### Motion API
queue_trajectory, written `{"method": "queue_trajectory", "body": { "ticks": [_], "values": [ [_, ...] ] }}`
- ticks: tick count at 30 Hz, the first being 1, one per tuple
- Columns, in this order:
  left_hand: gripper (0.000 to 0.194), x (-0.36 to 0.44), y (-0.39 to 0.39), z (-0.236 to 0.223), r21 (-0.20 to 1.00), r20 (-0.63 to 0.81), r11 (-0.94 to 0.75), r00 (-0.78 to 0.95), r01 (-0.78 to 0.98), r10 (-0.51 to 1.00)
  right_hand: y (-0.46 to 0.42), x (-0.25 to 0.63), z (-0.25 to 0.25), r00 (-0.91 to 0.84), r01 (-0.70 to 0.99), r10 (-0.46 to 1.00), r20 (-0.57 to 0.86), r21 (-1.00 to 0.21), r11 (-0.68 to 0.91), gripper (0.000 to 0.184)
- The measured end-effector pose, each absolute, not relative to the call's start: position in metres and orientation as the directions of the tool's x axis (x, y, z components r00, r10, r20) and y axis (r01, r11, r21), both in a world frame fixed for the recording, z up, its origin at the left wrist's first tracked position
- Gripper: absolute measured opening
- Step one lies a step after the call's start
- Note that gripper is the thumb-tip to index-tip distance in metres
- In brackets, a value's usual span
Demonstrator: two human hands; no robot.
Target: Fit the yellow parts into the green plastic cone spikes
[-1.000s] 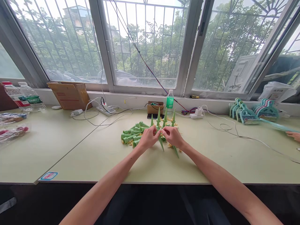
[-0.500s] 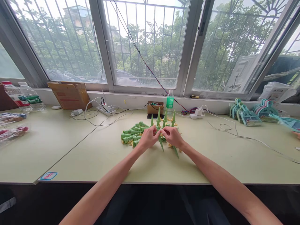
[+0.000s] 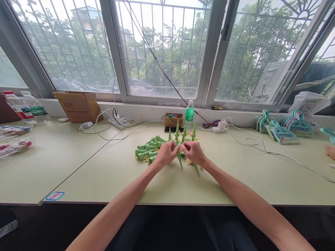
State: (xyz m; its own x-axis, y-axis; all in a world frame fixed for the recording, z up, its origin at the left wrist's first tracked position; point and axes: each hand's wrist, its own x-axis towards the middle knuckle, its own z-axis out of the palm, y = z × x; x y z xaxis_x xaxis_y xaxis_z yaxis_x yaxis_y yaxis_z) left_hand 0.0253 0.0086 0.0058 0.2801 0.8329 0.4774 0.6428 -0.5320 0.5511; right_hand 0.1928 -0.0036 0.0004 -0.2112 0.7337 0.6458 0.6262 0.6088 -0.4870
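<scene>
Green plastic spikes (image 3: pixel 194 131) with yellow fittings, some upright, others lying in a pile on the pale table (image 3: pixel 104 181)

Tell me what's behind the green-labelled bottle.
A white wall and a dark cable, which shows on both sides of the bottle. The bottle covers the stretch directly behind it; anything else hidden there cannot be seen.

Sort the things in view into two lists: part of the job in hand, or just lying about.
Likely part of the job:
green cones
yellow pieces

Likely just lying about:
large cardboard box
table-edge sticker
bottle behind the cones
</scene>
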Motion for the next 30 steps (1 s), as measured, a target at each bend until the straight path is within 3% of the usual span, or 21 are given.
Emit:
{"method": "queue_trajectory", "body": {
  "ticks": [30],
  "values": [
    [0.033,0.0258,0.0087,0.0052,0.593,0.475,-0.500,0.227,0.631,0.850,-0.0004,0.1926,-0.0035,-0.215,0.622,0.782,0.585,-0.536,0.572,0.037]
  ]
}}
